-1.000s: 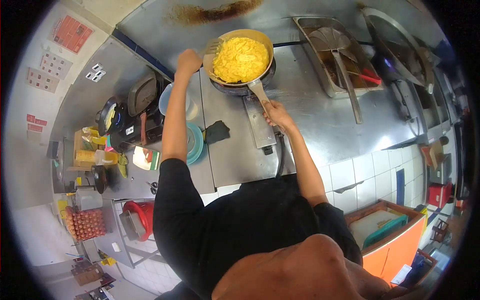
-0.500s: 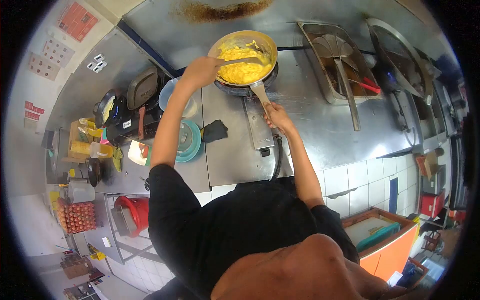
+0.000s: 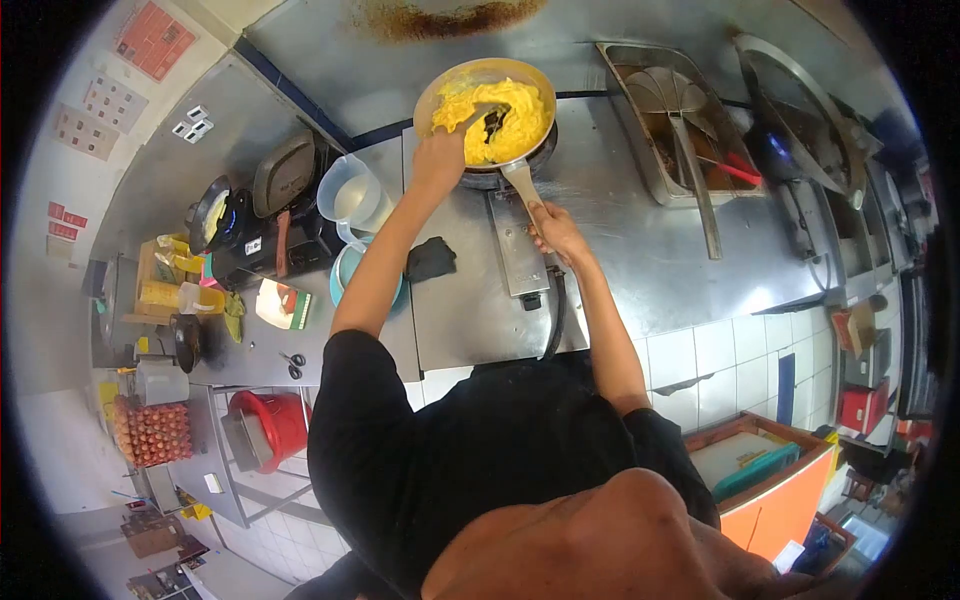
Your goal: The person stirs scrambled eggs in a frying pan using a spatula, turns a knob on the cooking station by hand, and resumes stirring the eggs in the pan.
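A frying pan (image 3: 450,77) with a tan inside sits on a burner (image 3: 545,150) at the back of the steel counter. Yellow scrambled egg (image 3: 520,125) fills much of it, and a dark patch of pan bottom shows in the middle. My left hand (image 3: 438,160), at the pan's near left rim, is closed around a spatula (image 3: 478,117) whose blade lies in the egg. Closed on the light-coloured pan handle (image 3: 520,183) is my right hand (image 3: 556,233), near its end.
A clear plastic jug (image 3: 352,190), a teal bowl (image 3: 347,268) and a black cloth (image 3: 431,259) lie left of the pan. Scissors (image 3: 293,365) rest near the front edge. To the right stands an oil fryer (image 3: 640,150) with a long-handled strainer (image 3: 697,200).
My left hand has moved right and nearer, drawing the spatula through the egg. The egg is pushed aside, baring dark pan bottom. My right hand stays on the handle.
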A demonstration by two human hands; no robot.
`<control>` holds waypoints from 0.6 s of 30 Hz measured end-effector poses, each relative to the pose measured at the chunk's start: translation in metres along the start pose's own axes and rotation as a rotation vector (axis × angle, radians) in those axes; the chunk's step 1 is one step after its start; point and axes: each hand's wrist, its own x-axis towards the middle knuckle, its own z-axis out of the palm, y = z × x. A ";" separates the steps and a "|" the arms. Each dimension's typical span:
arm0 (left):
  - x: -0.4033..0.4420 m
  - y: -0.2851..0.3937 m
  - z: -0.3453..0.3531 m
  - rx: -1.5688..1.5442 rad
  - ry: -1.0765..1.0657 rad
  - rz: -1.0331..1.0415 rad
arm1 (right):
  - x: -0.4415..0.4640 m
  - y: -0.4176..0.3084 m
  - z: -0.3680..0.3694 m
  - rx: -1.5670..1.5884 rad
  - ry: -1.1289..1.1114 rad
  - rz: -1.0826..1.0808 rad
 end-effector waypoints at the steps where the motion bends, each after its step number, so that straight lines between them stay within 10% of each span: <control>1: 0.007 -0.002 0.006 -0.022 0.048 -0.006 | -0.001 0.001 0.001 -0.006 0.004 -0.002; 12: -0.034 -0.009 -0.142 -0.160 -0.229 0.065 | 0.001 0.002 0.000 0.048 -0.011 0.038; 18: -0.006 0.024 -0.048 -0.037 -0.104 0.077 | 0.003 0.004 0.000 0.015 -0.014 0.017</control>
